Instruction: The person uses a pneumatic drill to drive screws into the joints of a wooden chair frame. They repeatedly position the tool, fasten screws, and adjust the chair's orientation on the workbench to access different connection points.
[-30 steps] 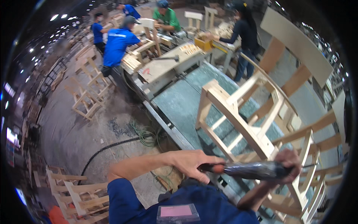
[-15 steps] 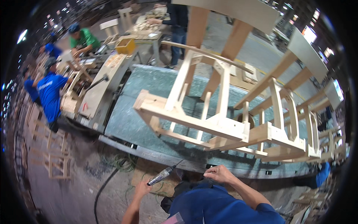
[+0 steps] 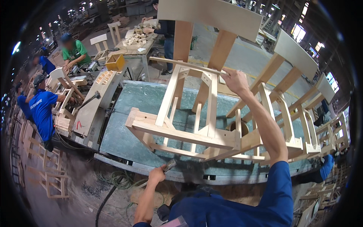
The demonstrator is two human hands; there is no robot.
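Observation:
My left hand [image 3: 156, 175] is closed round a silver inline power screwdriver [image 3: 169, 165], held low in front of the bench edge; its bit is not clear. My right arm reaches across the nearest wooden chair [image 3: 181, 134], which lies tipped on the green-topped bench [image 3: 124, 108] with its backrest panel [image 3: 211, 17] pointing away. At the far side of the seat frame, my right hand [image 3: 236, 81] is closed at the right end of a thin wooden strip [image 3: 170, 61]. That strip lies across the frame. The fingertips are partly hidden.
More tipped chairs [image 3: 281, 100] stand in a row to the right. A side bench [image 3: 89, 113] at the left carries a hammer [image 3: 90, 99] and a yellow bin [image 3: 115, 62]. Coiled hoses [image 3: 120, 179] lie on the floor. Co-workers in blue [image 3: 44, 109] and green [image 3: 77, 53] work at the left.
My right hand has moved from near my body up and away to the far side of the chair frame, onto the strip. My left hand has risen slightly with the screwdriver.

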